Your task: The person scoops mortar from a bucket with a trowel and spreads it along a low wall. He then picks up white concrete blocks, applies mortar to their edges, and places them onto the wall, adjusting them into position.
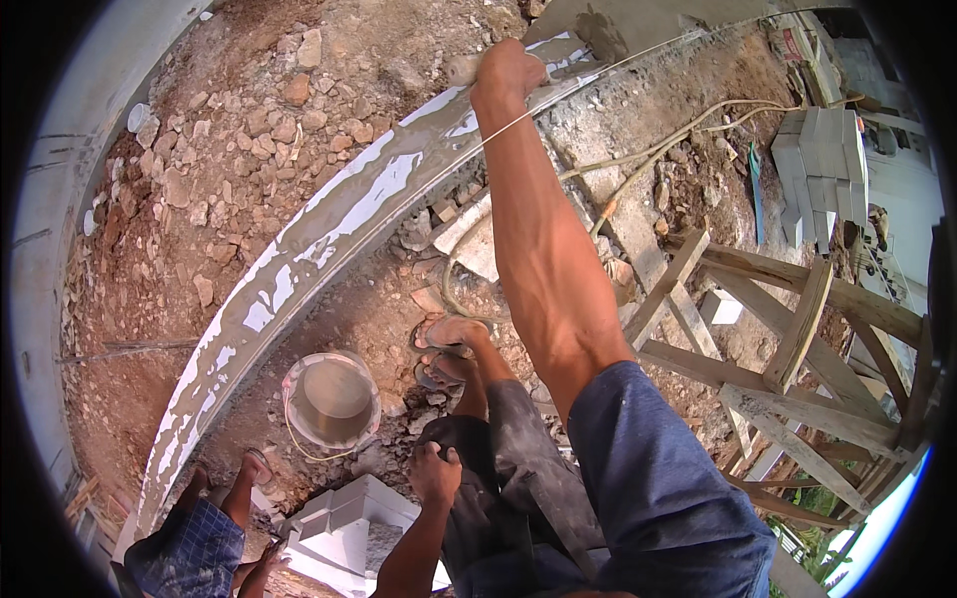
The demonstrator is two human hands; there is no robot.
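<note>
My right arm reaches far up over the long, narrow wall top (pixel 299 259), which has patchy grey mortar over white. My right hand (pixel 506 72) is closed on a pale object (pixel 462 70) at the wall's upper end, too small to make out; a taut string (pixel 638 58) runs beside it. My left hand (pixel 434 473) is low, by my dark trouser leg, with fingers curled; whether it holds anything is hidden. My sandaled feet (pixel 451 334) stand on rubble beside the wall. A bucket of grey mix (pixel 334 399) sits left of them.
Another person in checked shorts (pixel 194 548) is at lower left. White blocks (pixel 334 518) are stacked below the bucket, more (pixel 827 164) at upper right. A wooden trestle (pixel 797 329) stands at right. Hoses (pixel 658 149) cross rubble. Rubble (pixel 219 149) lies beyond the wall.
</note>
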